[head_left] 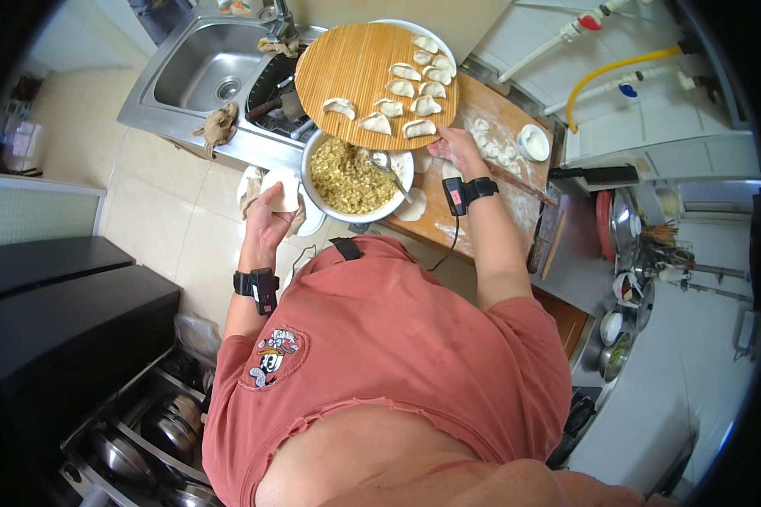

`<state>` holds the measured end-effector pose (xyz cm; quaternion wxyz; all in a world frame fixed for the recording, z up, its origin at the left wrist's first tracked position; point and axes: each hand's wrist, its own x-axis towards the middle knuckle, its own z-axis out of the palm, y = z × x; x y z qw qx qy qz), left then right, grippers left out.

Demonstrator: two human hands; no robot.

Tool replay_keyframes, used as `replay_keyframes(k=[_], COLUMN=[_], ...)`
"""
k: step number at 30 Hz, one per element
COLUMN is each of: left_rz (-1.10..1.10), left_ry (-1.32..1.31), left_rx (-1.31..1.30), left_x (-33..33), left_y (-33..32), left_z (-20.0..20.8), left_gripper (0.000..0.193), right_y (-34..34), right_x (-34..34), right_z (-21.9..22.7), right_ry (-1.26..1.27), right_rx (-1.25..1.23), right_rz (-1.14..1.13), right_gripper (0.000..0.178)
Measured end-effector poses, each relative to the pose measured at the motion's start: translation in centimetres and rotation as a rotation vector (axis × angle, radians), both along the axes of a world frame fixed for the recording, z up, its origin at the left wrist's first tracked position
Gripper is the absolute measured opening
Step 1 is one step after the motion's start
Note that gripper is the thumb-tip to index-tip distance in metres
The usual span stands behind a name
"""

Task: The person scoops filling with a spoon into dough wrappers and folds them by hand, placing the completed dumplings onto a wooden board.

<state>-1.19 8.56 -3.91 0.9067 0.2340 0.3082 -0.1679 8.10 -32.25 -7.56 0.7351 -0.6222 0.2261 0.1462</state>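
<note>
My left hand (268, 225) pinches a round white dough wrapper (281, 189), left of the filling bowl. At the near right rim of a round bamboo tray (338, 72), my right hand (458, 150) has its fingers closed on the edge. Several folded dumplings (375, 124) lie on the tray, mostly on its right side. Below the tray, a white bowl (307, 182) holds chopped yellow-green filling (347, 177). A metal spoon (395, 176) rests in the filling, its handle over the bowl's right rim. Another flat wrapper (412, 205) lies beside the bowl.
A floured wooden board (516, 114) carries dough pieces (506, 155), a small white bowl of flour (533, 142) and a rolling pin (520, 182). A steel sink (203, 72) is at the far left, with a cloth (218, 127) on the counter edge. An open drawer (144, 422) holds pots.
</note>
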Motion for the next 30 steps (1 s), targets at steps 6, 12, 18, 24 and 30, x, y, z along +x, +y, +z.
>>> replay_keyframes(k=[6,12,18,24,30], left_rz=[0.06,0.053,0.083,0.113,0.125], left_ry=[0.019,0.007,0.071,0.048,0.051], left_rx=[0.034,0.082,0.133,0.153,0.103], left_x=[0.2,0.1,-0.6,-0.6,0.1], left_y=[0.1,-0.5,-1.7,-2.4,-3.6], left_z=[0.0,0.8,2.1,0.8,0.6], left_gripper=[0.021,0.02,0.022,0.028,0.027], right_y=[-1.9,-3.5,-2.5,-4.9,-2.5], right_x=[2.7,9.8,12.4,13.2,9.6], right_z=[4.1,5.2,5.9,4.2,7.0], right_ry=[-0.042,-0.539,-0.393,-0.45,-0.526], right_rx=[-0.594,-1.1,-1.231,-1.217,-1.121], right_rz=[-0.033,0.039,0.196,0.16,0.18], right_gripper=[0.036,0.029,0.024,0.021,0.02])
